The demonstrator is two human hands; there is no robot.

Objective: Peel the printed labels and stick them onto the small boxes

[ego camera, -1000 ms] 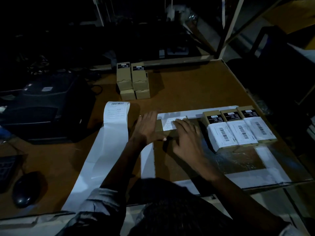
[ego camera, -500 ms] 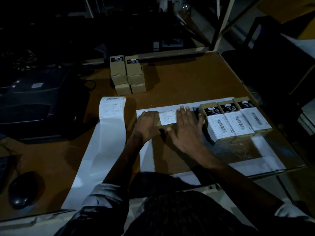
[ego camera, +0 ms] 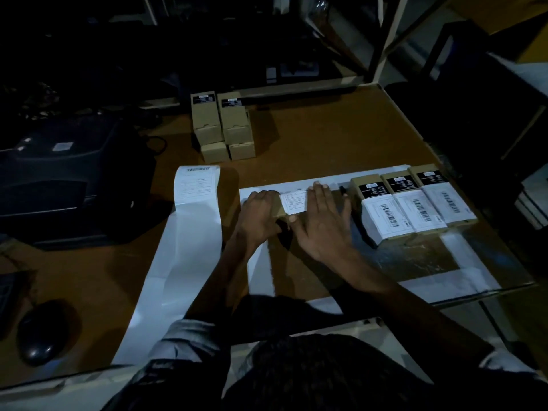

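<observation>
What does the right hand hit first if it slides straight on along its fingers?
Probably nothing soon: the right hand points away from the person, past the white strip onto bare table. The labelled boxes sit off to its side.

On the brown wooden desk point(ego camera: 311, 137), a long white label strip point(ego camera: 189, 238) lies left of both hands point(ego camera: 320, 229); three labelled cardboard boxes point(ego camera: 412, 200) sit right; four stacked plain cardboard boxes point(ego camera: 221, 126) stand behind; a black printer point(ego camera: 68, 179) sits far left.
</observation>
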